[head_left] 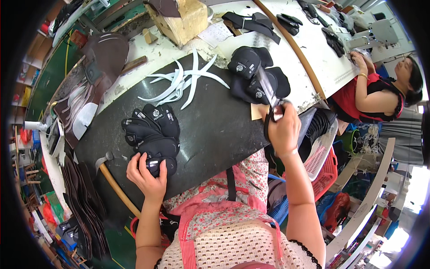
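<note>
Scissors [270, 117] gripped in right hand [283, 130] at worktop [215, 130] edge; left hand [145, 175] closes on black piece [157, 165] from near stack. Best lift just one, blades pointed away.

1. Scissors [268, 105] blurred above the right hand [283, 130]; blade edges smeared, handles mostly covered by the curled fingers [278, 117].
2. Black shoe piece [157, 165] under the left hand [145, 177]: lower edge hidden behind the fingertips [144, 159] and thumb.
3. Tan card [257, 111] just left of the right fingers, partly behind the scissor handles; shape unclear.
4. Hammer [107, 172] left of the left fingers: handle end lost below the table edge.
5. Logos on the stacked black pieces [150, 127] above the left fingers too small to make out.
6. Co-worker [380, 89] far right of the right fingers: hands half hidden by the sewing machine [378, 33].
</note>
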### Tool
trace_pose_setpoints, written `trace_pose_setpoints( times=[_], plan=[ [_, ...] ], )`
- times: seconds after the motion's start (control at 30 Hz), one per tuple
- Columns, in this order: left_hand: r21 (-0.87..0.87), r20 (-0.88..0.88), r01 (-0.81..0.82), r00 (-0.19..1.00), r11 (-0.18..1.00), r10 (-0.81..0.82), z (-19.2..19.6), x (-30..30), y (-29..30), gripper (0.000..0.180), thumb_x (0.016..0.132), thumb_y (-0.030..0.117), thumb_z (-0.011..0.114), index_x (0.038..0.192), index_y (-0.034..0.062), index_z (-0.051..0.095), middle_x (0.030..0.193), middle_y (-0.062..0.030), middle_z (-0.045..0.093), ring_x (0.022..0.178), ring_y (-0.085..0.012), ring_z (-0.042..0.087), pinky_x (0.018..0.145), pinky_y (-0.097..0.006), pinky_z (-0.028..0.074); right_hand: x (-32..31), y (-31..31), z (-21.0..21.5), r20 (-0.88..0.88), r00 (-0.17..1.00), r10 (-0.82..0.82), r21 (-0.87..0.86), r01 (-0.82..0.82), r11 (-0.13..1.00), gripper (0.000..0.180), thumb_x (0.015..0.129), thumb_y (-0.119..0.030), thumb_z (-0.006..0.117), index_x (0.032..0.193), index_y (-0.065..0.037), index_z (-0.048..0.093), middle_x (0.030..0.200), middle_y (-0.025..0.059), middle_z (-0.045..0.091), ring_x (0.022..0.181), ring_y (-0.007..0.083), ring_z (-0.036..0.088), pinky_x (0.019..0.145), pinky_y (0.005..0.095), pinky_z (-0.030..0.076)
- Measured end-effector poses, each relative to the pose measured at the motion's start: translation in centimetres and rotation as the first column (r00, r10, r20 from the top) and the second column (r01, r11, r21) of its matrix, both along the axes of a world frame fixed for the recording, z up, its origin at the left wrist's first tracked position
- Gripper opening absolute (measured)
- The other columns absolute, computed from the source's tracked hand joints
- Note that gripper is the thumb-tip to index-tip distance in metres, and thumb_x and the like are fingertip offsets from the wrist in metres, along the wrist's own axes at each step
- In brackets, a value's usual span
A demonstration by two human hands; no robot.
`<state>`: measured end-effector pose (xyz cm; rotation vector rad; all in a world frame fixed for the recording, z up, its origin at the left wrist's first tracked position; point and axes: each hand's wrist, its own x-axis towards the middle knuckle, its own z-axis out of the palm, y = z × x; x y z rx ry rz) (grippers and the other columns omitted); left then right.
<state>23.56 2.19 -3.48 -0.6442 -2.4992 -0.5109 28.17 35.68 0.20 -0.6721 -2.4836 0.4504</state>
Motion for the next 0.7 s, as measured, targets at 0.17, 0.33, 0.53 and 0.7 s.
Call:
trace_pose_setpoints(
  times=[0.17, 0.33, 0.53, 0.7],
  plan=[
    [-0.039, -0.107, -0.063, 0.993, 0.997, 0.058, -0.2, -3.7, 0.0, 0.049, 0.079, 0.032, 0.066, 0.113, 0.0006, 0.05, 0.116, -0.0148, 0.048, 0.105, -0.0334, 0.043, 0.09, -0.046, 0.033, -4.4, 2.5, -2.6, 0.064, 0.965, -0.255, 0.005, 0.255, 0.967, 0.058, 0.058, -0.038, 0.083, 0.083, 0.002, 0.048, 0.075, 0.0145, 0.056, 0.069, 0.032, 0.055, 0.065, 0.0389, 0.045],
    [-0.216, -0.15, -0.058, 0.988, 0.975, 0.026, 2.0, -1.5, 1.9, 0.036, 0.075, 0.025, 0.07, 0.105, 0.0079, 0.058, 0.121, -0.0138, 0.047, 0.11, -0.0317, 0.039, 0.089, -0.045, 0.033, -4.0, 3.4, -3.4, 0.018, 0.973, -0.229, -0.263, 0.225, 0.938, 0.062, 0.054, -0.039, 0.086, 0.078, 0.0, 0.045, 0.067, 0.0051, 0.049, 0.059, 0.0165, 0.045, 0.054, 0.0286, 0.042],
    [0.08, 0.466, 0.454, 0.77, 0.888, -0.436, -0.4, 4.3, 6.1, 0.055, 0.077, 0.03, 0.065, 0.117, -0.0051, 0.048, 0.13, -0.026, 0.039, 0.12, -0.0431, 0.038, 0.098, -0.051, 0.032, -2.9, 4.1, -3.4, -0.146, 0.97, -0.196, -0.515, 0.095, 0.852, 0.04, 0.068, -0.021, 0.079, 0.082, 0.0, 0.049, 0.069, 0.0042, 0.051, 0.061, 0.0129, 0.05, 0.056, 0.026, 0.041],
    [0.507, 0.426, 0.735, 0.241, 0.451, -0.872, -1.8, 7.6, 6.2, 0.034, 0.073, 0.019, 0.071, 0.099, 0.0002, 0.06, 0.114, -0.0173, 0.056, 0.107, -0.0294, 0.054, 0.093, -0.039, 0.043, -0.2, -0.2, 1.3, -0.327, 0.928, -0.181, -0.807, -0.174, 0.564, 0.032, 0.071, -0.006, 0.075, 0.082, -0.006, 0.045, 0.066, -0.0017, 0.048, 0.056, 0.0066, 0.046, 0.051, 0.0184, 0.037]
  ],
)
